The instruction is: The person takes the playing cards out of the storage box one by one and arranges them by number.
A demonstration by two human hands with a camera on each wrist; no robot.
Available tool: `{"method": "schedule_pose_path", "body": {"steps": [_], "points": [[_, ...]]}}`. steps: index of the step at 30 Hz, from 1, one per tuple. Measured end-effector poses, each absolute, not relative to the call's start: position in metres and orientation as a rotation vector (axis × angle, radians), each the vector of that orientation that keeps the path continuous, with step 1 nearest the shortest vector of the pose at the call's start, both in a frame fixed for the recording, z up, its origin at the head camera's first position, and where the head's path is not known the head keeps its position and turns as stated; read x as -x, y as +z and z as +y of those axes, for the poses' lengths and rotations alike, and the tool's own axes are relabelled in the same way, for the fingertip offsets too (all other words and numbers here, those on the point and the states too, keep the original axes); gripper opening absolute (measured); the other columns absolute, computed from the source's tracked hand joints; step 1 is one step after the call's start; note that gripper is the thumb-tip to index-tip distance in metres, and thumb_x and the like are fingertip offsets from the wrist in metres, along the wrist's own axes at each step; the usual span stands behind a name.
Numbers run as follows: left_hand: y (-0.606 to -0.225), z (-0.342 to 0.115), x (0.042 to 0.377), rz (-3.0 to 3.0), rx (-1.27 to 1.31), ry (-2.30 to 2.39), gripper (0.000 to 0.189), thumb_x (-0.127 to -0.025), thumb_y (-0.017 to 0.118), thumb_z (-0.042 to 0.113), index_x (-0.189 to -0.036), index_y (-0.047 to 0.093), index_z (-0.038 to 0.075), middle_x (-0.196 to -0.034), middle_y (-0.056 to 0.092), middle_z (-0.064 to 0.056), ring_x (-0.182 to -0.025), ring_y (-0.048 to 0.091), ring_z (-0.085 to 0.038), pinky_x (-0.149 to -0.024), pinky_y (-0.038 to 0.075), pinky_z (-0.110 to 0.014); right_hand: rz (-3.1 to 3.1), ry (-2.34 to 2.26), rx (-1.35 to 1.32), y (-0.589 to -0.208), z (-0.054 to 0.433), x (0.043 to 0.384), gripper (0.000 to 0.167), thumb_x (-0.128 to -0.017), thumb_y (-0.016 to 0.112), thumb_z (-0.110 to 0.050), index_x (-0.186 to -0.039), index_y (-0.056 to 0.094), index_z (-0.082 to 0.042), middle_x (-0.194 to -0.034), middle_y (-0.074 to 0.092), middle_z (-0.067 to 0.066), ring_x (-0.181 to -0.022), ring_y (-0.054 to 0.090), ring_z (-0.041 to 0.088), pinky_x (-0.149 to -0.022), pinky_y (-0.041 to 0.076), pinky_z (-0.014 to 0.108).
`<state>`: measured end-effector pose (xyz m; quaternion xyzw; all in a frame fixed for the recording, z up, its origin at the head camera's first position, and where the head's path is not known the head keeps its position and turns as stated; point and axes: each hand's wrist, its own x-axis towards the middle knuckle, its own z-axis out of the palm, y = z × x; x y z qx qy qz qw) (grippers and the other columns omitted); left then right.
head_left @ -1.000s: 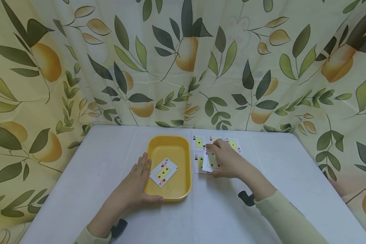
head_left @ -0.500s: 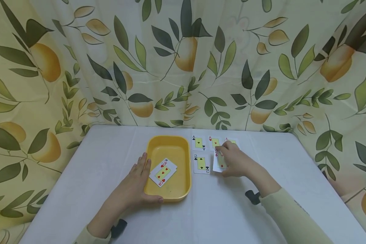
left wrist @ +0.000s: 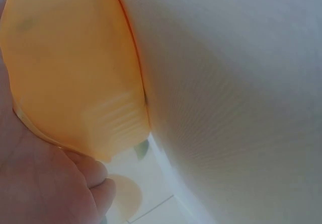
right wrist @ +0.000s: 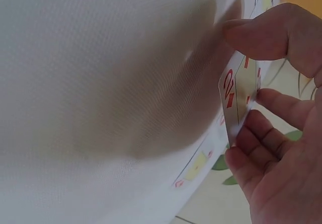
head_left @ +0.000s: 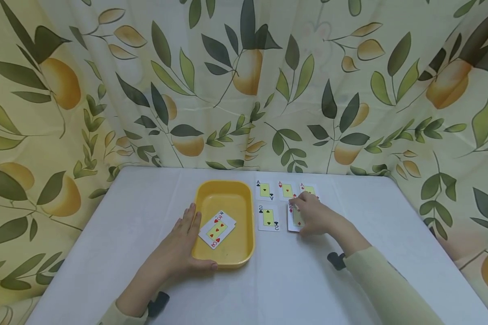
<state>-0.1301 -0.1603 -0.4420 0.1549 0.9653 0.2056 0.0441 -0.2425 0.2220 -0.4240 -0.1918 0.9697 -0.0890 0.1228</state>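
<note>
In the head view my right hand (head_left: 319,216) pinches a two of diamonds (head_left: 295,220) by its edges, thumb at the near side, fingers at the far side. The card is low over the table, just right of a two of clubs (head_left: 269,218). Its red 2 also shows in the right wrist view. Above lie an ace of clubs (head_left: 265,190), a red ace (head_left: 287,190) and another red ace (head_left: 309,188), partly behind the fingers. My left hand (head_left: 180,243) rests against the left side of a yellow tray (head_left: 246,253), fingers straight, thumb at its near corner.
A few overlapping cards (head_left: 217,230) lie face up in the tray, a heart card on top. A white cloth covers the table (head_left: 105,234). A curtain (head_left: 236,113) with fruit and leaf print hangs behind its far edge.
My right hand has carried the two of diamonds rightward, off the two of clubs, then lowered it towards the table. The left hand and the tray have stayed still.
</note>
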Motion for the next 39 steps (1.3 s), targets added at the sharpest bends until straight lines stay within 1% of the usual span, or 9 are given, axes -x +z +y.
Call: {"method": "schedule_pose_path", "body": {"steps": [6,11,16,19,22,27,32,35,39], "points": [[-0.443,-0.161,0.130,2.954,-0.474,0.633,0.140,-0.060,0.072,0.083,-0.158,0.016,0.000,-0.168,-0.006,-0.011,-0.155,0.005,-0.033,-0.122,0.022,-0.052,2.770,-0.259,0.528,-0.426,0.221,0.247,0.093,-0.065,0.093,-0.017,-0.146,0.049,-0.009,-0.136,0.045,0.018,-0.116,0.046,0.031,-0.097,0.051,0.048],[-0.443,-0.160,0.130,2.952,-0.471,0.636,0.141,-0.060,0.072,0.084,-0.158,0.016,0.000,-0.168,-0.007,-0.010,-0.154,0.006,-0.033,-0.122,0.022,-0.053,2.722,-0.267,0.507,-0.430,0.222,0.250,0.093,-0.065,0.090,-0.015,-0.148,0.048,-0.013,-0.137,0.044,0.016,-0.114,0.046,0.029,-0.092,0.053,0.045],[-0.443,-0.160,0.129,2.949,-0.446,0.625,0.142,-0.058,0.071,0.086,-0.159,0.014,0.002,-0.168,-0.008,-0.009,-0.155,0.005,-0.032,-0.122,0.022,-0.052,2.710,-0.256,0.525,-0.434,0.223,0.252,0.092,-0.065,0.089,-0.016,-0.148,0.048,-0.015,-0.139,0.044,0.014,-0.113,0.046,0.027,-0.090,0.052,0.043],[-0.442,-0.160,0.129,2.946,-0.431,0.621,0.143,-0.058,0.069,0.087,-0.159,0.014,0.003,-0.168,-0.009,-0.007,-0.155,0.004,-0.031,-0.122,0.023,-0.053,2.715,-0.249,0.534,-0.433,0.222,0.251,0.092,-0.066,0.088,-0.016,-0.148,0.047,-0.015,-0.140,0.044,0.014,-0.116,0.045,0.028,-0.092,0.052,0.044],[-0.443,-0.160,0.129,2.950,-0.438,0.623,0.142,-0.058,0.070,0.087,-0.159,0.014,0.003,-0.168,-0.009,-0.007,-0.155,0.004,-0.031,-0.122,0.023,-0.053,2.739,-0.231,0.575,-0.430,0.218,0.248,0.093,-0.068,0.088,-0.017,-0.150,0.045,-0.013,-0.141,0.044,0.014,-0.118,0.045,0.028,-0.096,0.051,0.045],[-0.445,-0.162,0.130,2.976,-0.489,0.624,0.142,-0.060,0.070,0.086,-0.158,0.015,0.000,-0.168,-0.008,-0.011,-0.155,0.005,-0.032,-0.123,0.021,-0.050,2.792,-0.278,0.666,-0.414,0.203,0.240,0.094,-0.067,0.087,-0.016,-0.150,0.044,-0.009,-0.141,0.045,0.014,-0.122,0.047,0.029,-0.102,0.050,0.046],[-0.446,-0.163,0.132,2.988,-0.529,0.621,0.141,-0.061,0.069,0.086,-0.157,0.016,-0.003,-0.168,-0.006,-0.014,-0.154,0.005,-0.033,-0.124,0.019,-0.049,2.790,-0.332,0.737,-0.396,0.179,0.230,0.094,-0.068,0.083,-0.014,-0.152,0.042,-0.012,-0.143,0.044,0.011,-0.122,0.047,0.027,-0.100,0.051,0.043],[-0.446,-0.163,0.132,2.988,-0.533,0.621,0.141,-0.061,0.070,0.085,-0.157,0.017,-0.003,-0.168,-0.006,-0.015,-0.154,0.004,-0.033,-0.124,0.018,-0.049,2.786,-0.351,0.772,-0.389,0.163,0.223,0.093,-0.069,0.083,-0.017,-0.153,0.041,-0.013,-0.141,0.045,0.008,-0.119,0.048,0.024,-0.097,0.053,0.040],[-0.447,-0.163,0.132,2.992,-0.536,0.619,0.141,-0.061,0.069,0.086,-0.157,0.017,-0.003,-0.168,-0.005,-0.015,-0.154,0.005,-0.034,-0.124,0.019,-0.049,2.797,-0.374,0.817,-0.382,0.140,0.214,0.090,-0.072,0.083,-0.027,-0.151,0.044,-0.014,-0.139,0.047,0.005,-0.117,0.049,0.020,-0.096,0.054,0.036]]}}
